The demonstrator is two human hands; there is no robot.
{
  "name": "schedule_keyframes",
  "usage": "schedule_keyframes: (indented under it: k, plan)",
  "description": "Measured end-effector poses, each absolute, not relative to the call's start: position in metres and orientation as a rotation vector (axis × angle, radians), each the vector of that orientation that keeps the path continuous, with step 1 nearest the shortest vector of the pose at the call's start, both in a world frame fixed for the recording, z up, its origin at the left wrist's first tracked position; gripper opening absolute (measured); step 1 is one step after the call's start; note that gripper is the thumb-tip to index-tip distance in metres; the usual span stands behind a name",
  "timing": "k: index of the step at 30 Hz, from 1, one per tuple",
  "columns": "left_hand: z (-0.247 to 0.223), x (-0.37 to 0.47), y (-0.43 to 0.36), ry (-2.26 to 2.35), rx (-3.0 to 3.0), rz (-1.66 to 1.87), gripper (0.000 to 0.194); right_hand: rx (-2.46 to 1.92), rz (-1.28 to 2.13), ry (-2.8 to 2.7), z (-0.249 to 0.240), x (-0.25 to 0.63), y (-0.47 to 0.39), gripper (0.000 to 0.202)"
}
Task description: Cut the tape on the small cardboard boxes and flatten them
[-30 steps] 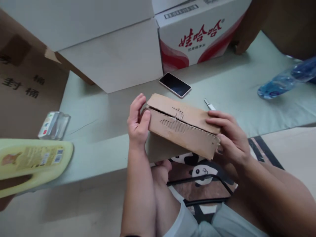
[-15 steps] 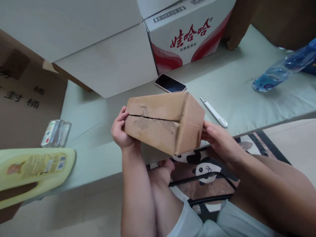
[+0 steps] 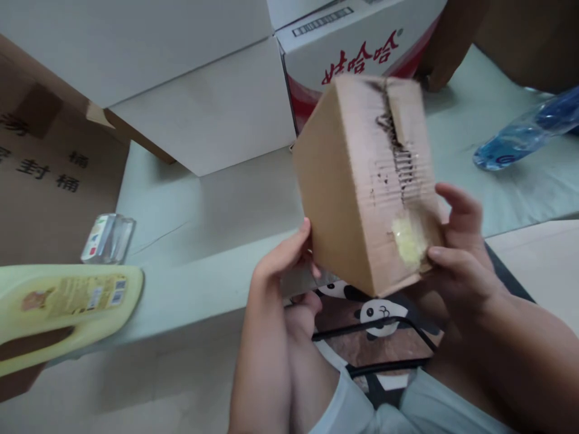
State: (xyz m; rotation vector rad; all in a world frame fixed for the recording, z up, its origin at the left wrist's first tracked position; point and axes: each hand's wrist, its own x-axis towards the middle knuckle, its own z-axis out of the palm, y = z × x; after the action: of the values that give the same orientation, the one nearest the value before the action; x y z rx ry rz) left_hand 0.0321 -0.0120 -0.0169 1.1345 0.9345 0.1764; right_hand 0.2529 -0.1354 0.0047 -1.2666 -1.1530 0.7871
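A brown cardboard box [image 3: 332, 181] is held up and tilted above the front edge of the bench. One side faces me with a torn, scuffed seam running down it and a yellowish patch near its lower corner. My left hand [image 3: 289, 250] grips the box's lower left side, thumb on the cardboard and the other fingers mostly hidden behind it. On the lower right, my right hand [image 3: 461, 241] is closed around the edge, its thumb by the yellowish patch. The phone and the white utility knife seen earlier are hidden behind the box.
White cartons [image 3: 203, 114] and a red-and-white carton [image 3: 312, 66] stand at the back of the pale green bench [image 3: 167, 253]. At left are a yellow jug [image 3: 90, 301], a clear plastic pack [image 3: 108, 238] and a large brown carton [image 3: 40, 163]. A water bottle [image 3: 511, 144] lies at right.
The box has been turned and raised to the right, so a different side with a torn seam faces me. Both hands have shifted right with it, and the right hand's grip has changed.
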Motion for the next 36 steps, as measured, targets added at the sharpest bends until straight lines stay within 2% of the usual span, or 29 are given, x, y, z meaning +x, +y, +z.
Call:
schedule_keyframes:
  k: [3, 5, 6, 9, 11, 16, 20, 22, 26, 30, 34, 36]
  plan:
    - [-0.015, 0.023, -0.006, 0.834, 1.148, -0.063, 0.068, -1.276, 0.807, -1.033, 0.012, 0.259, -0.131, 0.037]
    - [-0.014, 0.018, 0.004, 0.949, 1.244, 0.052, 0.051, -1.398, 0.816, -1.168, 0.012, 0.265, -0.126, 0.027]
    - [-0.013, 0.016, 0.009, 1.057, 1.291, 0.274, 0.043, -1.427, 0.826, -1.26, 0.011, 0.266, -0.125, 0.026]
    - [-0.012, 0.012, 0.023, 1.109, 1.128, 1.381, 0.03, -1.356, 0.881, -1.464, 0.002, 0.264, -0.122, 0.036]
    - [-0.012, 0.009, 0.026, 0.927, 1.104, 1.73, 0.029, -1.297, 0.916, -1.494, -0.004, 0.257, -0.122, 0.043]
    - [-0.01, 0.006, 0.018, 0.977, 1.458, 1.482, 0.012, -1.354, 0.838, -1.439, -0.004, 0.257, -0.12, 0.041]
    - [-0.006, 0.012, 0.016, 1.065, 1.356, 1.451, 0.015, -1.873, 0.411, -1.428, -0.008, 0.282, -0.111, 0.034]
    - [-0.005, 0.015, 0.017, 1.064, 1.324, 1.479, 0.016, -2.139, 0.279, -1.472, -0.017, 0.297, -0.107, 0.045]
    - [-0.006, 0.02, 0.02, 1.035, 1.289, 1.512, 0.021, -2.356, 0.369, -1.583, -0.031, 0.315, -0.1, 0.063]
    - [-0.008, 0.022, 0.022, 1.033, 1.276, 1.526, 0.021, -2.236, 0.554, -1.368, -0.026, 0.317, -0.101, 0.061]
    - [-0.009, 0.025, 0.022, 1.013, 1.265, 1.531, 0.021, -1.649, 0.904, -1.096, -0.008, 0.316, -0.121, 0.037]
    - [-0.008, 0.026, 0.023, 1.008, 1.268, 1.526, 0.02, -1.372, 1.005, -1.026, 0.004, 0.315, -0.131, 0.035]
